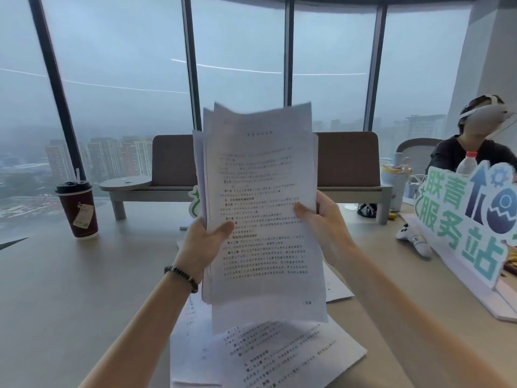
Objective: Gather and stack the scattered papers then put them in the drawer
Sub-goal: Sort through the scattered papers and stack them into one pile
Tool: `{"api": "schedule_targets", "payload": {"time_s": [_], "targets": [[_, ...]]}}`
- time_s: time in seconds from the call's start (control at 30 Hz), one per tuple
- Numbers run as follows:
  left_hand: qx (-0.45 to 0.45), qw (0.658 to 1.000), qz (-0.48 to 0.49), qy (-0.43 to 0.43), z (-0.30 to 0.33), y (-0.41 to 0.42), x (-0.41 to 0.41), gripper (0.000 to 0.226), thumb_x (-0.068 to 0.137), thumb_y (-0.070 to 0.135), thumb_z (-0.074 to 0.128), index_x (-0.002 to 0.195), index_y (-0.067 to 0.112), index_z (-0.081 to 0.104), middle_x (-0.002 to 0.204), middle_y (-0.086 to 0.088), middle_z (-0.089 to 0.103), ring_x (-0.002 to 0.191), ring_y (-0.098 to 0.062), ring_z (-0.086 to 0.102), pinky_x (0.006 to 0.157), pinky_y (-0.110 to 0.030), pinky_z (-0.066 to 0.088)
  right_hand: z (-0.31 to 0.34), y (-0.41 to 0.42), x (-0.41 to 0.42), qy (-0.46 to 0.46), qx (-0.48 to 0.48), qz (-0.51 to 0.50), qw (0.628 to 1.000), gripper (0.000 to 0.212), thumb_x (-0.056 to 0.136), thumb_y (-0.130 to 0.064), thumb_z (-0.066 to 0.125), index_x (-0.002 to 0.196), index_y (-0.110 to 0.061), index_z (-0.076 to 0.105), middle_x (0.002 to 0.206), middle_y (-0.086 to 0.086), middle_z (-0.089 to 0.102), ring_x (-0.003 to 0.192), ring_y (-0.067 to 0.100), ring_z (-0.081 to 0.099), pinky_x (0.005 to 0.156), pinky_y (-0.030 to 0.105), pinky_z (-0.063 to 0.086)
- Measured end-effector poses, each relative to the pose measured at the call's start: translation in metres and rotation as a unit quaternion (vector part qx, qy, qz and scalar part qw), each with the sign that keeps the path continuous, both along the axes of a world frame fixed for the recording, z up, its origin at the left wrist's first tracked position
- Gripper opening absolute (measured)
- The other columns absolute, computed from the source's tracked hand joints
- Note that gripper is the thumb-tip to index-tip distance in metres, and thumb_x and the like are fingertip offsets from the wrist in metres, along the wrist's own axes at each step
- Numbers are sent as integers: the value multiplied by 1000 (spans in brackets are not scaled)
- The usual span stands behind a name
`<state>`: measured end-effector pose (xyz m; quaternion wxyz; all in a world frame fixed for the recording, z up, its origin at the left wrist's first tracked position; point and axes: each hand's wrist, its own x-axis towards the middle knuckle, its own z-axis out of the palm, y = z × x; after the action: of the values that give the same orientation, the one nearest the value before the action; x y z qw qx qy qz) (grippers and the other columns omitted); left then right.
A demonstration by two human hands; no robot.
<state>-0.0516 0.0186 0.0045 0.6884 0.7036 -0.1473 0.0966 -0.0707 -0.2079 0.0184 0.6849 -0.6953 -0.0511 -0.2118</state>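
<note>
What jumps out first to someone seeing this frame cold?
The stack of printed papers held up at centre frame, left hand and right hand each gripping a side edge, edges not yet squared. Below it, more loose sheets lie overlapped on the table. To the left stands a dark takeaway cup; at right, a green-lettered sign.

The scene is lit dimly by cool, grey daylight from the far windows (237, 51), where a hazy, overcast sky is seen. Thin bright streaks of reflected light are laid across the glass. The held papers (263, 214) are backlit and blurred, so their print cannot be read. A soft shadow is cast on the sheets lying near on the table (70, 289). Window frames are bent outward at the left and right edges.
</note>
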Motion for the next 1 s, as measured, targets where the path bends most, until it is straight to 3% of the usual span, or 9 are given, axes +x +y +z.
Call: {"api": "schedule_targets", "payload": {"time_s": [0.13,0.37,0.47,0.53,0.63,0.7,0.87,1.0], "targets": [[3,995,55,-82,17,-7,-1,19,93,9,61,108,20,62,99,7,70,92,-14,68,76,-34,56,14,9,-3,-63,-6,-35,997,23,101,-9,52,119,-22,58,110,-5,73,97,15,72,77,36,61],[-35,994,42,-98,2,-14,1,25,95,7,58,101,31,63,100,11,72,96,-14,69,82,-38,58,-1,16,-5,-81,-23,-84,993,25,102,-13,51,121,-28,55,111,-7,70,101,15,69,86,47,60],[-66,995,8,-73,-13,-14,3,18,96,13,57,105,25,67,100,2,76,97,-22,71,82,-43,58,-13,17,-7,-73,-19,-68,995,23,101,-12,53,121,-22,55,109,-7,69,94,7,70,72,29,60],[-110,993,-32,-34,-21,-12,4,23,96,28,55,113,18,68,109,-5,74,105,-29,69,88,-48,56,-18,17,-9,-61,-19,-61,996,17,99,-14,56,116,-17,53,106,-4,69,89,6,71,63,21,57],[-196,974,-114,26,-25,-6,7,57,94,58,38,133,20,57,130,-9,64,121,-32,59,101,-52,44,-19,16,-8,-53,-19,-55,997,19,98,-19,60,115,-15,52,106,-1,70,90,13,72,66,26,59],[-214,967,-131,40,-22,-2,8,69,92,67,28,139,24,51,136,-10,59,125,-32,57,104,-53,42,-14,16,-7,-58,-23,-57,996,22,98,-22,61,117,-16,51,108,-1,69,94,14,71,72,31,61],[-219,966,-130,44,-21,-1,10,61,93,60,29,134,24,56,133,-10,62,122,-32,59,104,-56,42,-2,14,-3,-82,-38,-69,994,26,97,-28,62,121,-25,51,111,-9,68,98,13,70,83,45,61],[-223,966,-123,40,-17,0,10,48,98,49,31,125,22,61,122,-8,69,111,-27,67,87,-43,57,5,12,0,-96,-46,-75,991,29,95,-29,63,121,-32,50,109,-14,69,98,10,70,86,48,60]]}}
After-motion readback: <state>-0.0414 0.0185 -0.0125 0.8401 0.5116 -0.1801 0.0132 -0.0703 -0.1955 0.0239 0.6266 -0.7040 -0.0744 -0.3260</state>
